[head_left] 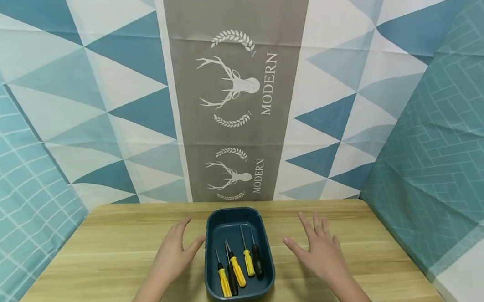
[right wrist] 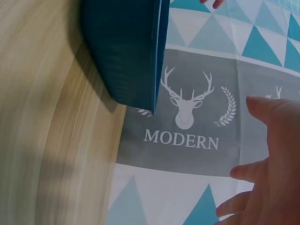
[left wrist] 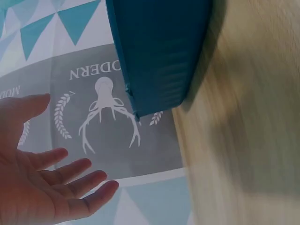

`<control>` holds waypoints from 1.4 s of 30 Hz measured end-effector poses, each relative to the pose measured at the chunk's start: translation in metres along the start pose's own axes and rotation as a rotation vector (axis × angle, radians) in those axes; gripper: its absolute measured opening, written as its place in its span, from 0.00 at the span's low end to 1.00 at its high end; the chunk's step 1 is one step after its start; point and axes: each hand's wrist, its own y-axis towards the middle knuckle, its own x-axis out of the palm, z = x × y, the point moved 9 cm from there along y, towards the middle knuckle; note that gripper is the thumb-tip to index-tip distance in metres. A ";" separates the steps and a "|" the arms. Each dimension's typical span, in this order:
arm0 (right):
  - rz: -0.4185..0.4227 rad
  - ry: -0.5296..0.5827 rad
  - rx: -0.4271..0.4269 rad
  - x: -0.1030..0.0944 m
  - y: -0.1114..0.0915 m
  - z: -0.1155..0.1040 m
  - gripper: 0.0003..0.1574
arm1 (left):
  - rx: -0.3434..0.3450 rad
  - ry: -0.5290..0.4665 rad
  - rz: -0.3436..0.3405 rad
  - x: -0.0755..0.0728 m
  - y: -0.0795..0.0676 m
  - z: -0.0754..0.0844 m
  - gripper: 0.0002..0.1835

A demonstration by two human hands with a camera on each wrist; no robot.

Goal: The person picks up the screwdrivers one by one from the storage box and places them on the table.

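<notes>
A dark blue plastic tray (head_left: 237, 216) stands on the wooden table between my two hands. Several screwdrivers lie inside it, among them a yellow-handled screwdriver (head_left: 248, 263), a black-handled screwdriver (head_left: 258, 262) and a yellow-and-black screwdriver (head_left: 237, 270). My left hand (head_left: 174, 250) is just left of the tray with its fingers spread; the left wrist view shows a gap between those fingers and the tray wall (left wrist: 159, 56). To the right, my right hand (head_left: 322, 251) hovers apart from the tray, fingers extended, holding nothing.
The wooden table (head_left: 120, 253) extends on both sides of the tray. Behind it hangs a patterned cloth (head_left: 229, 138) with triangles and deer heads. Tiled-pattern cloth (head_left: 22, 180) flanks the left side, and green cloth (head_left: 443, 158) the right.
</notes>
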 end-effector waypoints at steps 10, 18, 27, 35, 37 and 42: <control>0.042 0.128 -0.030 -0.003 0.001 -0.001 0.53 | -0.065 -0.183 -0.024 0.012 0.003 -0.010 0.36; 0.024 0.274 -0.012 -0.002 0.001 0.006 0.52 | -0.154 -0.328 -0.081 0.029 0.000 -0.018 0.33; 0.012 0.359 0.010 0.002 -0.002 0.008 0.44 | -0.232 -0.388 -0.101 0.044 -0.004 -0.033 0.29; 0.015 0.413 0.024 0.006 -0.003 0.011 0.39 | -0.257 -0.418 -0.102 0.052 -0.005 -0.041 0.28; 0.010 0.421 0.034 0.008 -0.003 0.013 0.38 | -0.263 -0.452 -0.106 0.053 -0.005 -0.041 0.29; -0.011 0.445 0.049 0.013 -0.001 0.015 0.37 | -0.298 -0.516 -0.117 0.057 -0.006 -0.043 0.29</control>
